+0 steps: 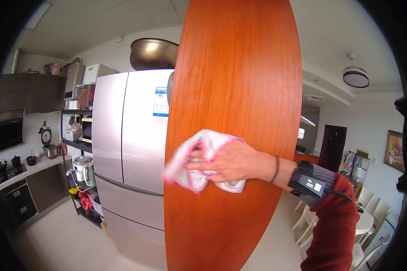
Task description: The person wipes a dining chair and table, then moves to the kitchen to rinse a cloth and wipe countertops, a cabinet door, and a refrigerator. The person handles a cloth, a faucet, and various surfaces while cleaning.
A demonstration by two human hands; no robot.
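A tall orange-brown wooden panel (235, 84) rises right in front of me. Against its face, a little below mid-height, my right hand (229, 162) presses a white cloth with pink edging (193, 169). The cloth is bunched under the fingers, and its left corner is blurred near the panel's left edge. A hair tie circles the wrist, and a dark device is strapped over the grey cuff and red sleeve. My left hand is out of view.
Left of the panel stands a silver refrigerator (142, 142), with a perforated metal basin (154, 54) on top. Beyond it are a black shelf rack (78, 145) of appliances and a kitchen counter (37, 164). White chairs (305, 220) and a round table (364, 222) stand at right.
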